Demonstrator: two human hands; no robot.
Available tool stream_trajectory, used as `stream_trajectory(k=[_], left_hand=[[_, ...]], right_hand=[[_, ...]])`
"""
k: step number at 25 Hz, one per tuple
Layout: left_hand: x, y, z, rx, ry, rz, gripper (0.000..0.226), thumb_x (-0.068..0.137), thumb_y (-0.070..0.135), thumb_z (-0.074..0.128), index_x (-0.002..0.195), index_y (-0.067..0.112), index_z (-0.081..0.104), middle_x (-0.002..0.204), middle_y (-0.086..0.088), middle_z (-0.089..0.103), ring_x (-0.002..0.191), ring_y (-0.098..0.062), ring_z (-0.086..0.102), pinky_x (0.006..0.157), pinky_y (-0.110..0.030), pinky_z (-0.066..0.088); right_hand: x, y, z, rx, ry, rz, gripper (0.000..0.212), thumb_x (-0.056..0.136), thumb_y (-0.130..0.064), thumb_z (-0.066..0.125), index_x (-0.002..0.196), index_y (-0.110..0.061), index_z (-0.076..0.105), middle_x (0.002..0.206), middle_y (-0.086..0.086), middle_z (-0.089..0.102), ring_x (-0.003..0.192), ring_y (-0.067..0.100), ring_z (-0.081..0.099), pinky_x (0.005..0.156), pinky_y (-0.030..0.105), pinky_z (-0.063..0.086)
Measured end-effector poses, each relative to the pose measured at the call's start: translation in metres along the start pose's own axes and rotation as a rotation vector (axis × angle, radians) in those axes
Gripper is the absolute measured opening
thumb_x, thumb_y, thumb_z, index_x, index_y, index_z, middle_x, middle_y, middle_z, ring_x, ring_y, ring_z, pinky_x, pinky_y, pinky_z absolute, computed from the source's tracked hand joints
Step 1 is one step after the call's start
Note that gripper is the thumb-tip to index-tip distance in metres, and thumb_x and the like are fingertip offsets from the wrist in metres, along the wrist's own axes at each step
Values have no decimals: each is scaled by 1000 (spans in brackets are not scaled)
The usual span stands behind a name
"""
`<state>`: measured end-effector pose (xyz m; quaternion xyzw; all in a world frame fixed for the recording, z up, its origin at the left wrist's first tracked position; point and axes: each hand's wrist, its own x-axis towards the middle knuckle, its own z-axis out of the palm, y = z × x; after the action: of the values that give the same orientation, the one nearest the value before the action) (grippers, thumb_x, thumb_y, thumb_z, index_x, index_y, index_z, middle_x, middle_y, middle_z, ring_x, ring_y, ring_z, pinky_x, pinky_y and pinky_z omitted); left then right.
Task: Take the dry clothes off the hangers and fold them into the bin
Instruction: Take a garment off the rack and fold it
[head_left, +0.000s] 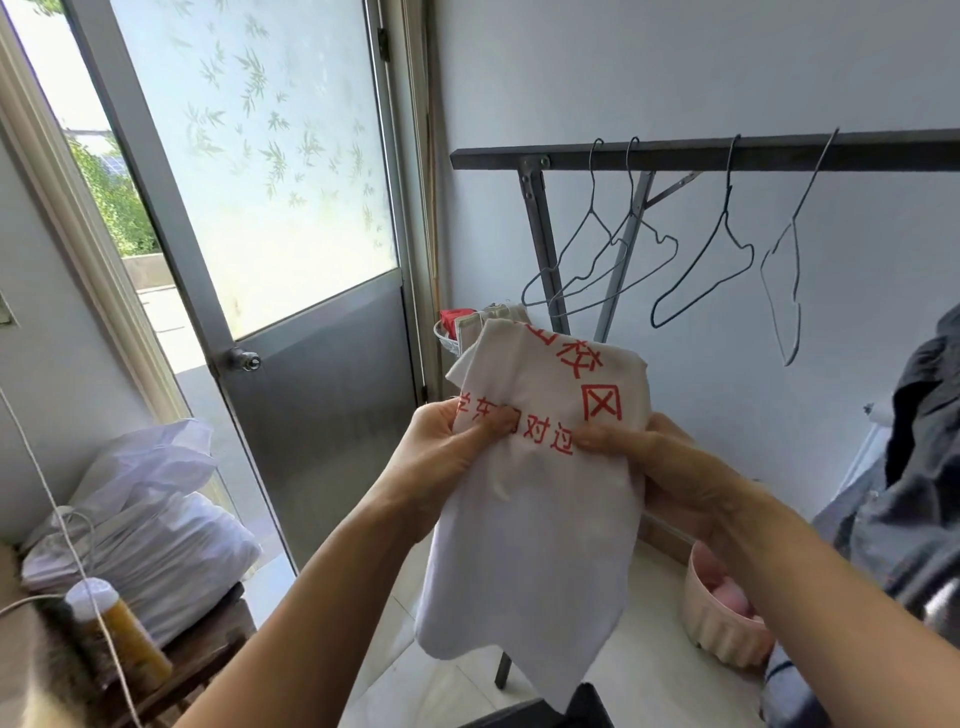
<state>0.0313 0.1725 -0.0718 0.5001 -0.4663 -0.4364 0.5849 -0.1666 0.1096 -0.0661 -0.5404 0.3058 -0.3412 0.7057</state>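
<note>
Our left hand (441, 447) and right hand (654, 457) each pinch the white cloth (530, 545) at centre, its tail hanging toward 6 o'clock; we should level the top edge, fold evenly, then lower it into the pink bin (711, 618) at 4 o'clock.

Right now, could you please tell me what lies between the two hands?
Only the cloth, white with red print. The left hand and the right hand each pinch it, and it spans the gap between them, as the head view shows.
</note>
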Motion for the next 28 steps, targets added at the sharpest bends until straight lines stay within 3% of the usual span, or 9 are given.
stream_trajectory(k=[4, 8, 12, 15, 17, 20, 23, 25, 28], left_hand=[[9, -4, 0, 38, 119, -37, 33, 90, 31, 66, 113, 8, 66, 104, -9, 74, 97, -24, 71, 85, -36, 58], [4, -15, 3, 178, 269, -15, 27, 95, 38, 58, 114, 19, 56, 110, -6, 66, 92, -11, 63, 72, -24, 50], [-9, -35, 24, -123, 132, -301, 45, 96, 49, 48, 116, 10, 57, 113, -13, 66, 96, -24, 68, 69, -36, 60], [-5, -50, 34, -429, 65, -457, 75, 79, 70, 47, 123, 10, 59, 115, -15, 70, 104, -33, 68, 83, -48, 58], [-3, -55, 38, -644, 31, -431, 87, 74, 75, 45, 128, 9, 59, 119, -17, 69, 112, -36, 64, 96, -56, 50], [-6, -55, 39, -922, -24, -248, 81, 77, 68, 53, 133, 8, 56, 129, -18, 63, 122, -37, 59, 104, -60, 42], [-10, -48, 38, -1011, -31, -109, 71, 60, 44, 85, 117, 4, 70, 125, -21, 65, 113, -35, 65, 89, -54, 55], [-11, -42, 40, -986, 45, -105, 81, 50, 31, 94, 122, 4, 67, 123, -22, 66, 110, -35, 67, 79, -50, 59], [-7, -41, 42, -961, 249, -145, 72, 64, 24, 84, 129, 3, 59, 117, -21, 69, 105, -34, 69, 72, -47, 60]], right_hand=[[7, -11, 2, -56, 180, -16, 21, 85, -6, 68, 105, 1, 71, 98, 15, 75, 77, 22, 74, 60, 29, 60], [15, -15, 3, -15, 341, -103, 17, 87, -10, 67, 102, -2, 71, 95, 12, 76, 78, 21, 74, 62, 30, 60], [18, -10, 14, 24, 399, -145, 16, 90, -17, 65, 102, -7, 71, 100, 9, 75, 91, 24, 72, 74, 35, 59], [18, -2, 30, 103, 341, -108, 20, 93, -17, 62, 108, -7, 68, 99, 8, 76, 88, 24, 73, 73, 37, 59], [17, 5, 36, 169, 296, -58, 18, 94, -16, 59, 108, -7, 67, 94, 8, 77, 82, 22, 74, 68, 35, 58], [17, 15, 40, 299, 245, 38, 21, 98, -19, 54, 111, -7, 66, 92, 8, 77, 78, 21, 75, 62, 34, 57], [19, 26, 39, 361, 249, 91, 27, 98, -27, 53, 116, -11, 65, 101, 9, 75, 89, 24, 73, 72, 39, 57], [21, 32, 38, 357, 245, 103, 31, 98, -31, 53, 119, -12, 65, 105, 10, 74, 96, 27, 72, 82, 44, 56], [20, 39, 41, 323, 246, 88, 30, 97, -33, 54, 117, -14, 65, 104, 8, 75, 95, 27, 72, 85, 46, 56]])
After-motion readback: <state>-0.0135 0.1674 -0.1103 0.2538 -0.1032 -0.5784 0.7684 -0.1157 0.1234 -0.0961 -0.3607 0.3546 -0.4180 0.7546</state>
